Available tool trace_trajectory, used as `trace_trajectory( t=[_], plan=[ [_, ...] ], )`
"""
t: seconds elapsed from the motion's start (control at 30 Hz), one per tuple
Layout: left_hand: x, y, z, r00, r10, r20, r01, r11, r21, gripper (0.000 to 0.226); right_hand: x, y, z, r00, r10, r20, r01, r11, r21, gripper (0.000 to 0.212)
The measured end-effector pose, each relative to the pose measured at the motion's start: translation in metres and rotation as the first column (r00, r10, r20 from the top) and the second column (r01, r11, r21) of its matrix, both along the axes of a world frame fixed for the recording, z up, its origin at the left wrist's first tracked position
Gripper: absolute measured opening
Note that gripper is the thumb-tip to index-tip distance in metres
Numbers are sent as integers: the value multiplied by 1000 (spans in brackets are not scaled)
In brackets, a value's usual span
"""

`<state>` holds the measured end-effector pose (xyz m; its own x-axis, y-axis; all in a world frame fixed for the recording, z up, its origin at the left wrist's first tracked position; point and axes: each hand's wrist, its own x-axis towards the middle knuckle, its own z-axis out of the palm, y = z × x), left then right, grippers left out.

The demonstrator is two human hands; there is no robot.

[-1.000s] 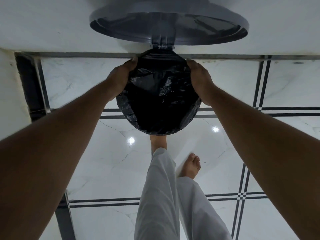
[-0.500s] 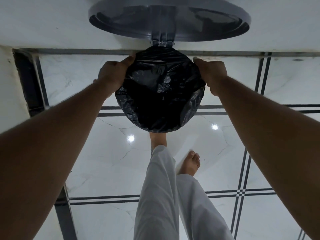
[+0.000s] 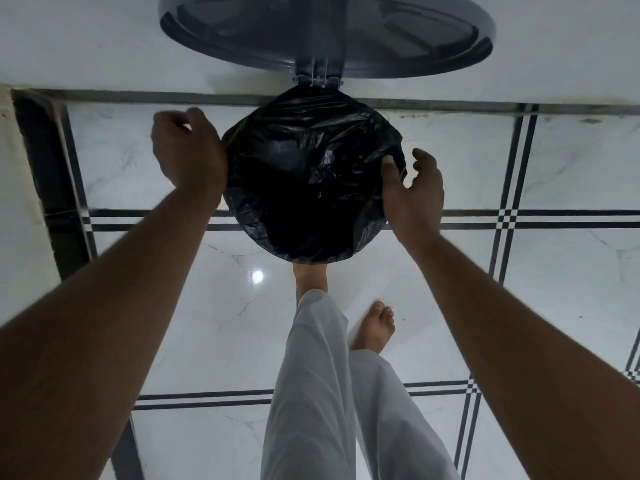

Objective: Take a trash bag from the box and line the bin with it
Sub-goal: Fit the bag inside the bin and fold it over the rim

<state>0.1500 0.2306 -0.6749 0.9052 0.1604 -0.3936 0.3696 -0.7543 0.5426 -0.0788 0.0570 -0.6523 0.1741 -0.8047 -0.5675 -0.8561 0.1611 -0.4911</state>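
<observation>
The fingers (image 3: 420,157) of the right hand (image 3: 412,195) are spread and loosely curved, with the thumb lying on the black trash bag (image 3: 311,181) at the rim on that side; they clamp nothing that shows. The left hand (image 3: 188,154) sits against the opposite side of the rim, blurred, its fingers curled under, and I cannot tell whether they pinch any plastic. Between the two hands the bag is already spread over the mouth of the bin (image 3: 304,258), its edge folded outward all round and its middle sagging inside. Beyond the fingertips the lid (image 3: 325,32) stands open on its hinge. A bare foot (image 3: 310,282) reaches under the near edge of the bin. This looks like the last step, seating the liner. Next the hands likely need to smooth the folded edge down evenly, then let the lid drop.
</observation>
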Motion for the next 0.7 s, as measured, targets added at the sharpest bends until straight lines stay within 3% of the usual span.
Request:
trace_trajectory(
  t=[0.03, 0.1, 0.17, 0.2, 0.27, 0.3, 0.37, 0.43, 0.57, 0.63, 0.7],
  plan=[
    [-10, -6, 13, 986, -81, 145, 82, 997, 0, 20, 1, 3, 0, 1000, 3, 9, -3, 1000, -3, 71],
    [-36, -18, 35, 899, -392, 195, 402, 916, -9, 27, 4, 8, 0, 1000, 16, 25, -16, 1000, -8, 71],
    [-60, -28, 40, 749, -662, -19, 654, 744, -140, 42, 6, 13, -1, 998, 55, 22, -54, 998, -35, 72],
    [-67, -32, 41, 621, -762, -182, 736, 648, -196, 43, 6, 15, -1, 997, 81, 15, -80, 996, -46, 72],
    [-69, -41, 34, 308, -818, -485, 869, 450, -208, 31, 4, 17, -4, 993, 119, -7, -119, 992, -51, 75],
    [-66, -46, 29, 226, -792, -567, 907, 384, -175, 36, 3, 18, -5, 992, 126, -26, -127, 991, -44, 76],
    [-55, -60, 21, 230, -806, -546, 933, 343, -113, 76, -1, 18, -8, 992, 120, -43, -122, 992, -25, 77],
    [-41, -73, 17, 257, -829, -497, 928, 356, -113, 85, -3, 18, -10, 993, 115, -40, -115, 993, -18, 80],
    [-33, -81, 8, 207, -804, -557, 967, 253, -6, 49, -8, 18, -2, 995, 96, -40, -96, 995, -6, 88],
    [-39, -73, 17, 211, -789, -577, 970, 240, 26, 38, -9, 21, 6, 982, 172, -81, -183, 972, -149, 81],
    [-54, -64, 27, 120, -795, -594, 975, 206, -79, 27, -10, 27, 12, 934, 346, -92, -354, 854, -381, 57]
  ],
)
